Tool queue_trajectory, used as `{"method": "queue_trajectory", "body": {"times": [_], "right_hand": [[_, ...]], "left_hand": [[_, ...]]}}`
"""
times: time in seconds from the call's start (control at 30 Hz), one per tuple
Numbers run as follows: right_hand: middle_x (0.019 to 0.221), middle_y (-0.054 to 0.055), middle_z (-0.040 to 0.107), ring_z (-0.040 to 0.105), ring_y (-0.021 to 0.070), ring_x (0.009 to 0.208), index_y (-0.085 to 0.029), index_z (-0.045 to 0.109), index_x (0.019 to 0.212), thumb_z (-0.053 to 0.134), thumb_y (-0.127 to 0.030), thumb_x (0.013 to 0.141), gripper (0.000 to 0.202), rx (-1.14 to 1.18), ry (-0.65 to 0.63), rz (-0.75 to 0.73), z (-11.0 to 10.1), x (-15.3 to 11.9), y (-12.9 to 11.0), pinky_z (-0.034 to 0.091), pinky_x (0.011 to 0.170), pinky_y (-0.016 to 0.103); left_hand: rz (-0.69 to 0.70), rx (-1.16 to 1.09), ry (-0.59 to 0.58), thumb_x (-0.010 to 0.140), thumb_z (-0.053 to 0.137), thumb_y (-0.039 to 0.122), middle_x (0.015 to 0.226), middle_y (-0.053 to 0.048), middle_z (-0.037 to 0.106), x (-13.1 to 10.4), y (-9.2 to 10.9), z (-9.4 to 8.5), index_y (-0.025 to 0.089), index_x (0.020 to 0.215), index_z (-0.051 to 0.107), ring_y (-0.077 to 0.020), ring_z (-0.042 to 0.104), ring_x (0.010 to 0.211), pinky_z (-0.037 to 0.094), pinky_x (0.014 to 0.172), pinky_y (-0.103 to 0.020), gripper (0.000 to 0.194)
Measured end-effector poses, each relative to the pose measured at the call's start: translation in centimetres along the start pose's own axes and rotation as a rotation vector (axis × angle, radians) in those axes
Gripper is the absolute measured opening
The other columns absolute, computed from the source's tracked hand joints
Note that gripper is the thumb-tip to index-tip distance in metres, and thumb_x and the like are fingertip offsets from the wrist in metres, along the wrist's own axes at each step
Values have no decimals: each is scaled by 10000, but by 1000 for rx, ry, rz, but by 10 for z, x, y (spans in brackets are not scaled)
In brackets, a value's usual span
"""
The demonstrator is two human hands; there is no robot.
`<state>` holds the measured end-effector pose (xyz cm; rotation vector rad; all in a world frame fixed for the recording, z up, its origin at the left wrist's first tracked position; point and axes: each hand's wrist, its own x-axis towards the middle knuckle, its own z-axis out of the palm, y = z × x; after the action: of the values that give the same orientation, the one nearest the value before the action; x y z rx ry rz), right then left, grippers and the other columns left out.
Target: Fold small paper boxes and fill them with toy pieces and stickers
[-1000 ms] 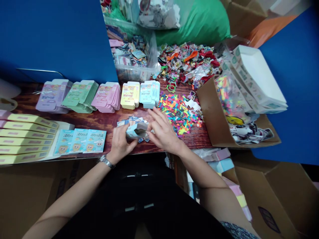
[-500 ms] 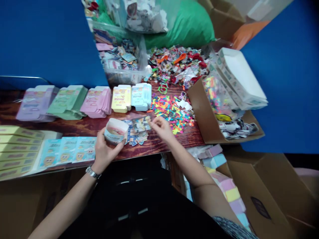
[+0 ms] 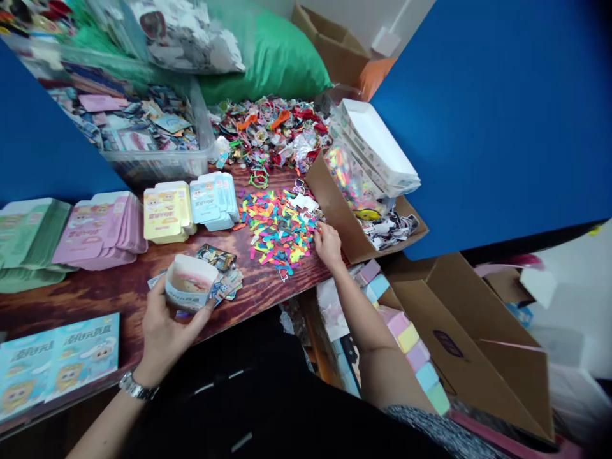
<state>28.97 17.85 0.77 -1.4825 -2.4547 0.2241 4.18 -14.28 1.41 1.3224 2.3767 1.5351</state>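
Note:
My left hand (image 3: 167, 328) is wrapped round an open light-blue paper box (image 3: 190, 298), its mouth facing up and reddish contents partly visible inside. Under and beside the box lies a loose stack of small printed cards (image 3: 228, 280). At the right edge of a spread of small bright-coloured pieces (image 3: 277, 226), my right hand (image 3: 329, 245) has its fingers drawn together. Whatever those fingertips hold, if anything, is hidden. White sticker-like pieces (image 3: 305, 203) lie just beyond that hand.
Stacks of flat yellow (image 3: 167, 212), blue (image 3: 213, 201), pink (image 3: 100, 229) and green cartons (image 3: 33, 233) line the left. Behind are a clear bin (image 3: 157, 155) of cards and a trinket heap (image 3: 272, 131). A cardboard box (image 3: 337, 217) stands right; blue boxes (image 3: 86, 357) lie front left.
My right hand has left the cards and moved right to the coloured pieces. My left hand still holds the blue box. The view has swung right.

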Motion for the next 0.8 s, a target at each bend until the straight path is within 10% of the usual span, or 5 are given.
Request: {"method": "queue_trajectory", "body": {"times": [0.33,0.53,0.8], "right_hand": [[1164,206,576,480,255,1145,-96,615,1237,270,-66,945,452,-341,-178,131,1,76,-20,475,911,345],[1129,118,607,539,226,1070,-246,593,1234,314,-269,1013,357,-361,-175,118,-16,75,-20,494,878,341],[1067,226,614,528,269,1078,-69,622,1201,286,-52,934,429,-408,-234,97,-7,77,-21,497,837,361]], "left_hand": [[-72,5,-125,742,735,513,1255,-166,567,-6,12,16,160,1441,388,-320,611,1097,528,949,-485,856],[-69,1,-125,750,738,498,1294,-160,556,-7,8,18,164,1435,384,-323,596,1141,512,992,-503,840],[7,-39,-185,766,744,429,1361,-148,500,-4,15,26,195,1456,352,-310,537,1236,472,1049,-473,827]]}}
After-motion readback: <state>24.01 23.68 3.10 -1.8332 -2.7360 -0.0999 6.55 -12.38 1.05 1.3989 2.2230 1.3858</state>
